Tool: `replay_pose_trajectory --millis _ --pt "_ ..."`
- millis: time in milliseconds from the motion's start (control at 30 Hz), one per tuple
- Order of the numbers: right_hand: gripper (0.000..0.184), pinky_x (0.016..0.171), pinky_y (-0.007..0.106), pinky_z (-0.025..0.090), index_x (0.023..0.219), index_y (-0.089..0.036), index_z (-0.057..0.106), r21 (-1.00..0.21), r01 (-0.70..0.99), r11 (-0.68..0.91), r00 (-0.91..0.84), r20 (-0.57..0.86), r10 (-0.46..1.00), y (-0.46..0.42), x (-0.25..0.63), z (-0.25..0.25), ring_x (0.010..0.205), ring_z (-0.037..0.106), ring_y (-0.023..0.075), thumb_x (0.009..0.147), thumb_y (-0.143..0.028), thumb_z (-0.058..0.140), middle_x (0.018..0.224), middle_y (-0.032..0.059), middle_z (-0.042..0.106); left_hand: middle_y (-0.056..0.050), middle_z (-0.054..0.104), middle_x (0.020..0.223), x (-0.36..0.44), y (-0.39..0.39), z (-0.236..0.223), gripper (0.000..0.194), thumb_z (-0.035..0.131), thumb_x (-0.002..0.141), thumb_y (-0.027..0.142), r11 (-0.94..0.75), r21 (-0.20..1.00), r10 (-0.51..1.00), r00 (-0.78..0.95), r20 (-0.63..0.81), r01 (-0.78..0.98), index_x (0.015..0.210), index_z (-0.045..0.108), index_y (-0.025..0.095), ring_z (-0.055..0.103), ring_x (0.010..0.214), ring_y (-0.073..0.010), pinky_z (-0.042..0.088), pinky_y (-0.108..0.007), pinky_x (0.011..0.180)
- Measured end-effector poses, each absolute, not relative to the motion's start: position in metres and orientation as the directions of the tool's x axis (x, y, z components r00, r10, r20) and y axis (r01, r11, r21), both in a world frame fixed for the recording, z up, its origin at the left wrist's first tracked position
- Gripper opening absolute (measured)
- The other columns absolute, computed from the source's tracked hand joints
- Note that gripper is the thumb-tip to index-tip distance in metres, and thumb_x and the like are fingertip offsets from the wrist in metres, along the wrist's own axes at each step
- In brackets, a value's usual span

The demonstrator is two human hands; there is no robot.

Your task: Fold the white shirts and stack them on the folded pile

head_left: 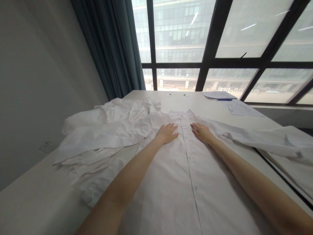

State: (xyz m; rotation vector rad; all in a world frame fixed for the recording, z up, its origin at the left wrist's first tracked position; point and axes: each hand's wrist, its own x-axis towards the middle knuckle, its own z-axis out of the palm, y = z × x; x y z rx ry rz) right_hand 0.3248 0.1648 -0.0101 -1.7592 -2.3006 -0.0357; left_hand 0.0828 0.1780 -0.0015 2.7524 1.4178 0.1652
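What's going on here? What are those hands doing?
A person has both bare hands resting flat on a white button-up shirt spread on a white table. The left hand and right hand lie on either side of the button strip, just below the collar. The cloth on the left is bunched up in wrinkles, and a sleeve stretches off to the right. Papers and a blue pen lie farther along the table.

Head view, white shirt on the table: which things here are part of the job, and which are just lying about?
Part of the job:
- left hand and right hand, both flat on the shirt
- white button-front shirt, with its bunched cloth

Lying about:
- sheets of paper
- blue pen
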Motion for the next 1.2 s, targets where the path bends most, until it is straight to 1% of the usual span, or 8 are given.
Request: replay_pose_trajectory --millis 167,333,433,533,700,933,1067,1200 --pt "0.053 0.108 0.055 0.032 0.141 -0.02 0.047 -0.077 0.995 0.064 -0.052 0.146 0.988 0.179 0.356 -0.016 0.135 0.039 0.0332 0.097 -0.043 0.03 0.149 0.0112 0.043 -0.009 0.019 0.16 0.056 0.197 -0.007 0.069 0.03 0.094 0.064 -0.559 0.082 0.828 0.561 0.004 0.825 0.151 0.028 0.024 0.018 0.147 -0.026 0.016 -0.048 0.117" --pt "0.055 0.106 0.059 0.031 0.143 -0.024 0.043 -0.038 0.999 -0.01 0.015 0.136 0.991 0.179 0.369 -0.017 0.137 0.036 0.0344 0.097 -0.049 0.026 0.152 0.0099 0.039 -0.012 0.02 0.159 0.041 0.208 -0.009 0.06 0.026 0.099 0.049 -0.493 0.052 0.87 0.493 0.007 0.869 0.15 0.028 0.018 0.019 0.147 -0.023 0.015 -0.039 0.118" --pt "0.051 0.106 0.062 0.028 0.14 -0.019 0.046 -0.015 1.0 0.006 -0.003 0.175 0.985 0.177 0.358 -0.013 0.136 0.035 0.0372 0.097 -0.039 0.028 0.149 0.0145 0.041 -0.014 0.023 0.158 0.054 0.209 -0.01 0.056 0.027 0.099 0.039 -0.451 0.044 0.893 0.45 0.03 0.892 0.149 0.03 0.014 0.021 0.146 -0.0239 0.015 -0.04 0.117" --pt "0.049 0.112 0.055 0.021 0.141 -0.016 0.045 0.01 0.995 0.101 -0.101 0.209 0.973 0.179 0.334 -0.009 0.14 0.029 0.0325 0.096 -0.026 0.03 0.151 0.013 0.039 -0.013 0.025 0.157 0.072 0.209 -0.01 0.055 0.027 0.099 0.036 -0.445 0.058 0.895 0.442 0.05 0.894 0.149 0.03 0.012 0.023 0.145 -0.0218 0.018 -0.037 0.117" --pt "0.049 0.115 0.049 0.019 0.142 -0.024 0.044 0.018 0.973 0.228 -0.228 0.148 0.962 0.192 0.304 -0.012 0.141 0.028 0.0252 0.097 -0.039 0.03 0.152 0.0045 0.041 -0.011 0.022 0.159 0.079 0.221 -0.01 0.069 0.032 0.093 0.06 -0.438 0.092 0.899 0.435 0.053 0.894 0.149 0.031 0.02 0.017 0.147 -0.0263 0.01 -0.044 0.118" --pt "0.063 0.109 0.057 0.028 0.149 -0.025 0.034 -0.017 0.999 0.03 -0.029 0.074 0.997 0.206 0.352 -0.017 0.14 0.031 0.0332 0.096 -0.054 0.021 0.157 0.0072 0.031 -0.011 0.018 0.16 0.059 0.24 -0.008 0.087 0.034 0.079 0.082 -0.352 0.134 0.935 0.356 -0.002 0.926 0.149 0.032 0.031 0.012 0.147 -0.0356 0.017 -0.05 0.116" --pt "0.063 0.11 0.055 0.029 0.148 -0.024 0.036 -0.02 1.0 0.003 -0.001 0.079 0.997 0.207 0.364 -0.016 0.139 0.032 0.0326 0.095 -0.055 0.023 0.156 0.0067 0.032 -0.013 0.019 0.159 0.061 0.237 -0.009 0.084 0.034 0.084 0.078 -0.333 0.13 0.943 0.331 0.034 0.934 0.149 0.033 0.025 0.014 0.146 -0.0341 0.017 -0.047 0.116" --pt "0.055 0.106 0.06 0.03 0.141 -0.02 0.046 -0.001 1.0 0.005 -0.005 0.146 0.989 0.198 0.353 -0.009 0.136 0.034 0.0374 0.095 -0.047 0.03 0.152 0.012 0.038 -0.018 0.019 0.158 0.066 0.224 -0.007 0.067 0.037 0.095 0.055 -0.326 0.114 0.944 0.316 0.097 0.938 0.147 0.036 0.012 0.017 0.146 -0.0305 0.019 -0.042 0.116"
